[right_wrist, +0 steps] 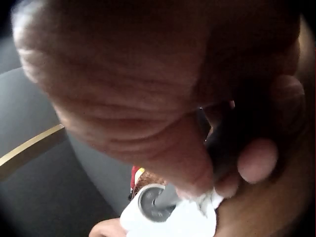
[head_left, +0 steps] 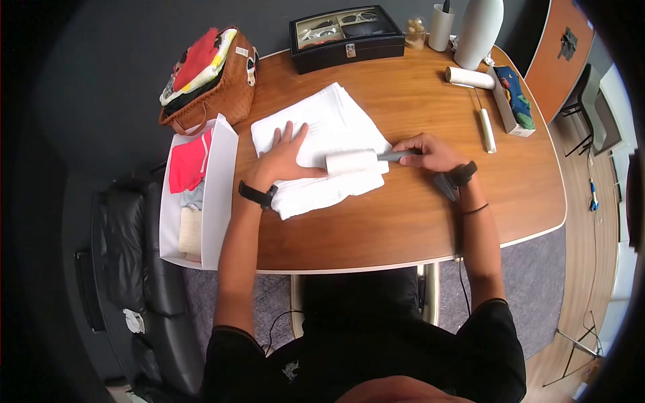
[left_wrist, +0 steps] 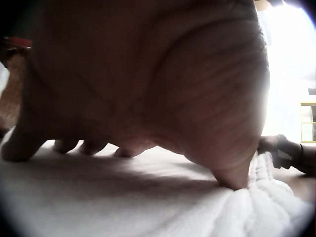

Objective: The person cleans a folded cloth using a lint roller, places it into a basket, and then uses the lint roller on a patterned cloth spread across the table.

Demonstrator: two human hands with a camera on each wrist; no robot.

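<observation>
A white folded cloth (head_left: 322, 121), towel-like in texture, lies on the wooden table in front of the person. My left hand (head_left: 285, 161) presses down on its left part with spread fingers; in the left wrist view the fingertips and thumb (left_wrist: 237, 180) touch the fabric. My right hand (head_left: 433, 153) grips the grey handle of a lint roller (head_left: 353, 162). The roller's white sheet lies across the cloth's lower right part, close to the left thumb. In the right wrist view the grey end of the roller (right_wrist: 154, 203) shows beyond the curled fingers.
Left of the cloth stand a white box (head_left: 220, 191) with folded clothes and a brown basket (head_left: 232, 87) of clothes. Behind are a black glasses case (head_left: 349, 62) and a white bottle (head_left: 480, 30). Another roller (head_left: 469, 78) and a box of socks (head_left: 517, 101) lie at the right.
</observation>
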